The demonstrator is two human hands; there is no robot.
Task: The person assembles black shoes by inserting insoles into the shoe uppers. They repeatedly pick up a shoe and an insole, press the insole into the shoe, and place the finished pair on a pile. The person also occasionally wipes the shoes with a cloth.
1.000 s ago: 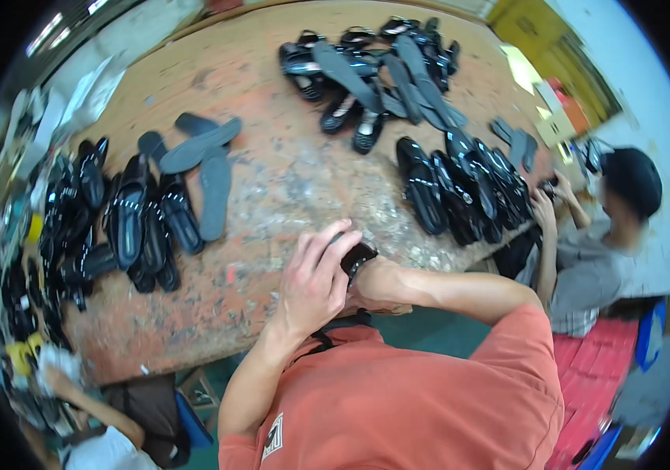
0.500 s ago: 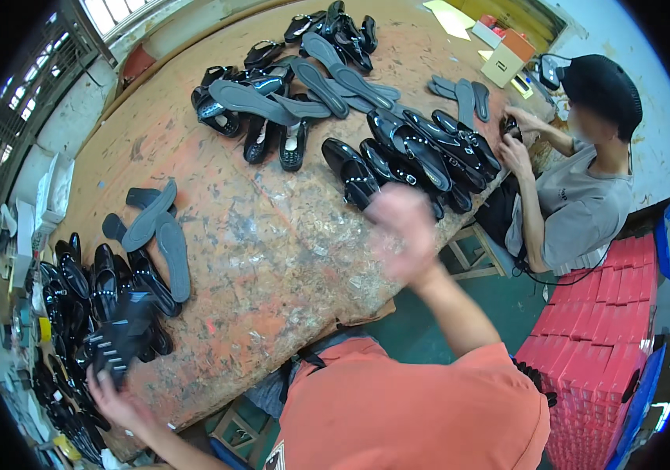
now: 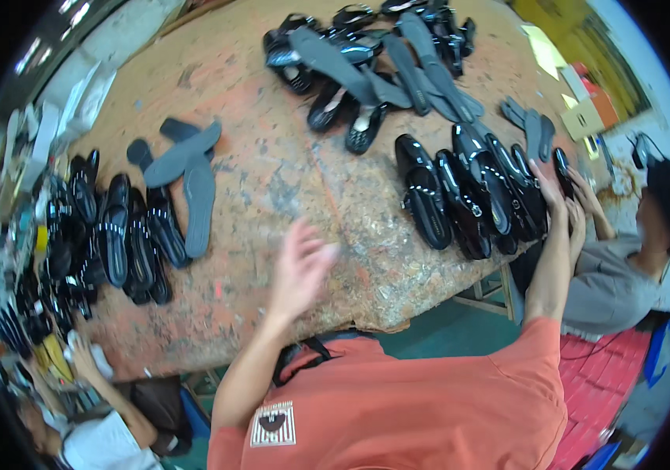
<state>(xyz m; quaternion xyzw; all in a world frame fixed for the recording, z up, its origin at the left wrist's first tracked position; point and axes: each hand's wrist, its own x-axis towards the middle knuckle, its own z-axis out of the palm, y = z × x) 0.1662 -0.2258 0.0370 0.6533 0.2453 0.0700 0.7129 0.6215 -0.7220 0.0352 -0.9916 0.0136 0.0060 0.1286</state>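
Note:
My left hand hovers blurred over the worn, paint-stained table, fingers spread and holding nothing. My right arm stretches to the right, and my right hand lies with fingers extended on the outer end of a row of glossy black shoes near the table's right edge. No shoe is lifted. Right beside my right hand, a co-worker's hands hold a black shoe.
Another heap of black shoes and grey insoles lies at the far side. Grey insoles and more black shoes sit at the left. The seated co-worker in grey is at the right; another person crouches at lower left.
Both hands were together at the table's near edge a second ago. Since then the left hand has lifted over the table and the right has reached out to the shoe row at right.

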